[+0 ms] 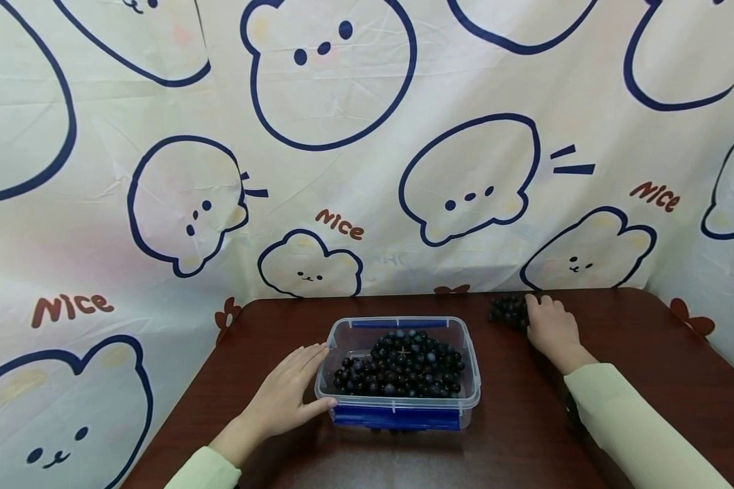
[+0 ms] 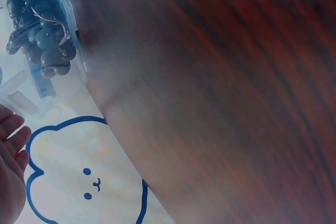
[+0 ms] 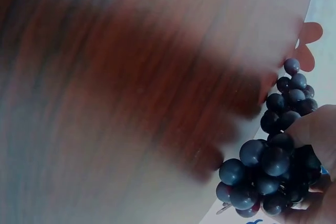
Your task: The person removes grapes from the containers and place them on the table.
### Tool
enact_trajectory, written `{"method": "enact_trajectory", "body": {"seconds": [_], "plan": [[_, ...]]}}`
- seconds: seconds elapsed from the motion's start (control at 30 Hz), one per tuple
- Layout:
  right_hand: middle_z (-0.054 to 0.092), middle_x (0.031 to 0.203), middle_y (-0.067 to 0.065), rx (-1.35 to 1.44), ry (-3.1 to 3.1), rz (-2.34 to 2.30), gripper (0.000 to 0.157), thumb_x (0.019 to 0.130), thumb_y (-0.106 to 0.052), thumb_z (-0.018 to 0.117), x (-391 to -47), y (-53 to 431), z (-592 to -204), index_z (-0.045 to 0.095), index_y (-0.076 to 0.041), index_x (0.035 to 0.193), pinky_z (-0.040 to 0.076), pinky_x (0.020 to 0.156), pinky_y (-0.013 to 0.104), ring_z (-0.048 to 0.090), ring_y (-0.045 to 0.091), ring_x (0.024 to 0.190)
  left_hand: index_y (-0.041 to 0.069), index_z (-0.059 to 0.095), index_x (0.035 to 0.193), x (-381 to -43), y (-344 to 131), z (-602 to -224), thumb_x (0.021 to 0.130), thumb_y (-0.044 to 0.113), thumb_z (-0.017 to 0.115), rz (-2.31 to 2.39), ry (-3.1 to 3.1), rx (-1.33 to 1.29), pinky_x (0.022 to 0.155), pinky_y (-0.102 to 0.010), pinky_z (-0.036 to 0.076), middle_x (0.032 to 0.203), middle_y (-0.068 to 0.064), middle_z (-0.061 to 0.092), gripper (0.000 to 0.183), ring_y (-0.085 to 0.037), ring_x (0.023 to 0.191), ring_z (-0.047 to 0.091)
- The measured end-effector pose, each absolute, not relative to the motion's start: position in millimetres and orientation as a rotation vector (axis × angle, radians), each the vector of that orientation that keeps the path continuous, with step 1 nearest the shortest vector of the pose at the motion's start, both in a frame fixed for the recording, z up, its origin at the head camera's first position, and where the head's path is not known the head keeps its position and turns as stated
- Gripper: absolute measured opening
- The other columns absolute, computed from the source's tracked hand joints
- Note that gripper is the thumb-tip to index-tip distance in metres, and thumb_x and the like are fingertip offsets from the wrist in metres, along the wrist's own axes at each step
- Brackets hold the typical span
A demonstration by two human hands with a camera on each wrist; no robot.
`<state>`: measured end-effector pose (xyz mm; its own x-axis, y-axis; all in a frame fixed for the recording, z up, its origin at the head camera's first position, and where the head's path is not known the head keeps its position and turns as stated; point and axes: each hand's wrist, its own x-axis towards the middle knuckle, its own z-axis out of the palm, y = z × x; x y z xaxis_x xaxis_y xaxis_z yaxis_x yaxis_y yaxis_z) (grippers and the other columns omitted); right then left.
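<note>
A clear plastic container [image 1: 473, 367] with blue latches stands on the table, holding dark grapes [image 1: 397, 373] heaped mostly toward its right side. My left hand [image 1: 284, 394] rests against the container's left wall, fingers extended and thumb at the near left corner. In the left wrist view that hand [image 2: 10, 171] shows only partly, beside the see-through wall. Out to the right, near the table's back edge, my right hand [image 1: 553, 331] grips a bunch of dark grapes [image 1: 506, 312]. The right wrist view shows the thumb across this bunch [image 3: 262, 169]; some fingers are hidden behind it.
The dark brown wooden table [image 1: 514, 421] ends at the back against a white cloth [image 1: 367, 176] printed with cartoon bears and "Nice". Cloth also hangs at both sides. The container stands left of the right forearm, with bare tabletop between them.
</note>
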<state>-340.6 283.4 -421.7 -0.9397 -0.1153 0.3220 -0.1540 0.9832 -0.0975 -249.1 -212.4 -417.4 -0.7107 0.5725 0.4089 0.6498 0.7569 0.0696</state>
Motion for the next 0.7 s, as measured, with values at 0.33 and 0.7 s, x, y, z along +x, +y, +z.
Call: {"method": "enact_trajectory", "body": {"seconds": [0.33, 0.7], "plan": [[0.053, 0.109, 0.038, 0.205, -2.839, 0.150, 0.054, 0.083, -0.001, 0.067, -344.0, 285.2, -425.7, 0.046, 0.015, 0.130, 0.050, 0.062, 0.057, 0.053, 0.053, 0.093, 0.001, 0.049, 0.141, -250.0, -212.4, -417.1, 0.088, 0.057, 0.062, -0.299, -2.570, -0.956, 0.109, -0.050, 0.032, 0.145, -0.013, 0.047, 0.078, -0.027, 0.134, 0.042], [0.052, 0.110, 0.038, 0.200, -2.887, 0.091, 0.055, 0.085, -0.004, 0.066, -345.6, 287.3, -429.6, 0.042, 0.015, 0.132, 0.049, 0.066, 0.058, 0.052, 0.054, 0.097, 0.000, 0.049, 0.141, -250.2, -213.0, -418.5, 0.088, 0.057, 0.062, -0.290, -2.565, -0.958, 0.109, -0.051, 0.033, 0.144, -0.014, 0.047, 0.078, -0.027, 0.134, 0.042]]}}
